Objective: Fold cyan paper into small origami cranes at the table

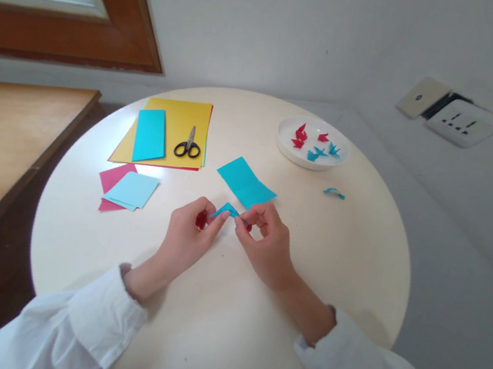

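Note:
Between my two hands is a small folded piece of blue paper [227, 208], partly covered by my fingers. My left hand [192, 226] pinches its left side, thumb on top. The right end is pinched by my right hand [268, 241] between thumb and forefinger. Just beyond my fingertips lies a creased blue paper sheet [246, 183] on the white table. To the far right, a shallow white dish [287, 149] holds several small red and blue folded paper cranes [320, 151]. A thin curled blue paper strip [334, 193] rests on the table near the dish.
At the back left, a folded blue sheet [151, 135] and black-handled scissors [188, 144] lie on a stack of yellow paper [183, 112]. Nearer are pale blue and pink paper squares [132, 189]. The round table [212, 330] stands by a wall, with a wooden surface [10, 126] at left.

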Tool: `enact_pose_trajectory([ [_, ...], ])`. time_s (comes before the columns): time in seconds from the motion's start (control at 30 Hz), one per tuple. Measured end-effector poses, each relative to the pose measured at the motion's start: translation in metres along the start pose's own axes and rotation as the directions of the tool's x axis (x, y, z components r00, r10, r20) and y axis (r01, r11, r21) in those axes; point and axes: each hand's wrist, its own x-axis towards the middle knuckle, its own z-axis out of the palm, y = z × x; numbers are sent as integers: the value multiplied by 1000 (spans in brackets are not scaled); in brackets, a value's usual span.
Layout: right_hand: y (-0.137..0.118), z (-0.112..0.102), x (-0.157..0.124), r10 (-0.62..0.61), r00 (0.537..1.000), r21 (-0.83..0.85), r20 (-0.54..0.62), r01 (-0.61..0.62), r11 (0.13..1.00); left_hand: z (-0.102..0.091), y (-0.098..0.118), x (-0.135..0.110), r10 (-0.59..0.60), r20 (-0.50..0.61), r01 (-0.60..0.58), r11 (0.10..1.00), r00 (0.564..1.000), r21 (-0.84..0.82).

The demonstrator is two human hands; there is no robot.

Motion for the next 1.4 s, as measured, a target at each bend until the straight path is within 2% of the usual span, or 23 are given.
enact_pose_trajectory([
  [0.27, 1, 2, 1, -103, 995, -133, 8, 103, 986, 2, -3, 0, 16, -3, -16, 1000, 1000, -5],
  [0.5, 2, 1, 1, -102, 995, -215, 13, 102, 971, 5, -6, -5, 63, 43, -62, 998, 997, -27],
  [0.77, 3, 0, 2, -110, 994, -222, 10, 109, 969, 7, -5, -7, 147, 68, -147, 989, 987, -12],
  [0.93, 2, 0, 1, -95, 995, -212, -2, 92, 973, 7, -5, -7, 153, 84, -151, 988, 985, -31],
  [1.1, 3, 0, 2, -124, 992, -206, 4, 122, 971, 7, -5, -3, 70, 76, -62, 994, 995, -93],
  [1.27, 4, -1, 5, -184, 983, -202, 12, 182, 962, 4, -7, 5, -118, 61, 129, 961, 991, -245],
  [1.33, 6, -1, 6, -158, 987, -180, 3, 156, 971, 3, -8, 7, -185, 71, 198, 936, 980, -292],
  [1.4, 8, -1, 7, -75, 997, -119, 12, 76, 990, 2, -9, 9, -227, 99, 247, 911, 969, -331],
])
